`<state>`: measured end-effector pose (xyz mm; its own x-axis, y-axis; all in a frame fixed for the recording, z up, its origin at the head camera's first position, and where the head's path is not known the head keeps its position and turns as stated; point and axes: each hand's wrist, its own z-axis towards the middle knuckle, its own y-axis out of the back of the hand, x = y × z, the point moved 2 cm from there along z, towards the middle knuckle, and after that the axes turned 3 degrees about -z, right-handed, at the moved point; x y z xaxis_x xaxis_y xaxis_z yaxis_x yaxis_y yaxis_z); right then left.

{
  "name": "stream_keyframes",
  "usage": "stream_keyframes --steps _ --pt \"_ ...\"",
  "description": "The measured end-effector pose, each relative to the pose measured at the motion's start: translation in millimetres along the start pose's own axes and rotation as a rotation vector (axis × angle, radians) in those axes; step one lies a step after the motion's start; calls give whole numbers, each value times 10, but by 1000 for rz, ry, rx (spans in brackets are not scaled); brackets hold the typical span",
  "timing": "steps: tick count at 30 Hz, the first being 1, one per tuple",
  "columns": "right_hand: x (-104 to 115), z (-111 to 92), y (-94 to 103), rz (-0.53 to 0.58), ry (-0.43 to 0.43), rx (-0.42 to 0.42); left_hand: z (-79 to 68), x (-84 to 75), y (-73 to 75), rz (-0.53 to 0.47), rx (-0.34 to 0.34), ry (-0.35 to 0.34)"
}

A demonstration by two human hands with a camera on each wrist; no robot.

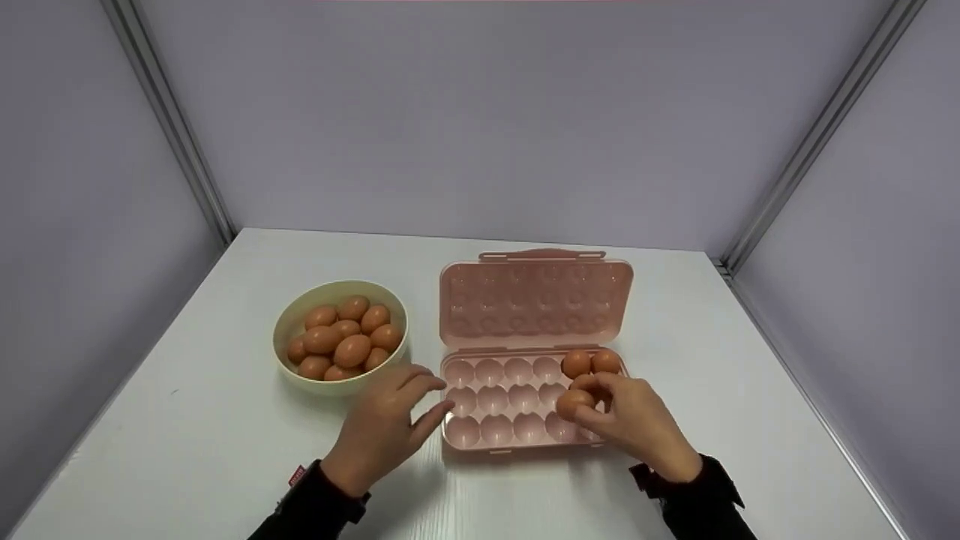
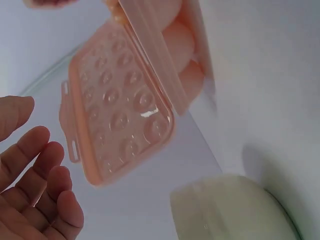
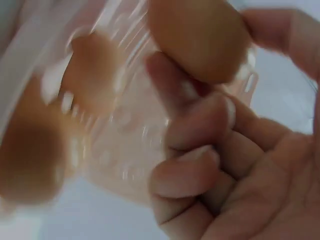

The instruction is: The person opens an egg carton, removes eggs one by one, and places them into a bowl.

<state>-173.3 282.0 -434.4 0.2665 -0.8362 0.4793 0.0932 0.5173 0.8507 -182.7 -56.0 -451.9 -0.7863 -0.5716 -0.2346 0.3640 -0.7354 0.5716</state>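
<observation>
My right hand (image 1: pixel 637 420) pinches a brown egg (image 1: pixel 574 405) between thumb and fingers, over the right part of a pink egg carton (image 1: pixel 529 427). In the right wrist view this egg (image 3: pixel 200 37) sits at the fingertips, with the other fingers curled below. Two eggs (image 1: pixel 576 364) fill the back right pockets; another beside the held egg is partly hidden by the hand. Between bowl and carton hovers my left hand (image 1: pixel 386 427), holding nothing, its thumb and fingers spread near the carton's left edge.
A pale green bowl (image 1: pixel 315 386) heaped with several brown eggs (image 1: pixel 352 350) stands left of the carton. The carton's lid (image 1: pixel 536 300) is raised and leans back behind the pockets. Grey-white panels (image 1: pixel 480 120) enclose the white table (image 1: pixel 210 360) at the back and sides.
</observation>
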Motion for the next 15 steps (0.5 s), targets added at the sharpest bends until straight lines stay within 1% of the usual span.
stream_keyframes --steps 2,3,5,6,9,10,13,15 --pt "42 3 -20 223 51 62 11 -133 -70 -42 17 -39" --pt "64 0 -34 336 64 114 17 -203 -106 -57 29 -62" --pt "100 -16 -62 517 80 216 31 -348 -175 -80 58 -112" --pt "119 -25 -75 587 87 265 36 -417 -206 -90 74 -138" --pt "164 -53 -109 743 81 389 55 -602 -279 -118 110 -211" --pt "176 -60 -119 783 93 421 62 -652 -299 -133 114 -235" --pt "208 -76 -139 888 133 494 82 -762 -347 -177 117 -287" --pt "213 -85 -149 940 156 527 92 -803 -369 -203 113 -305"
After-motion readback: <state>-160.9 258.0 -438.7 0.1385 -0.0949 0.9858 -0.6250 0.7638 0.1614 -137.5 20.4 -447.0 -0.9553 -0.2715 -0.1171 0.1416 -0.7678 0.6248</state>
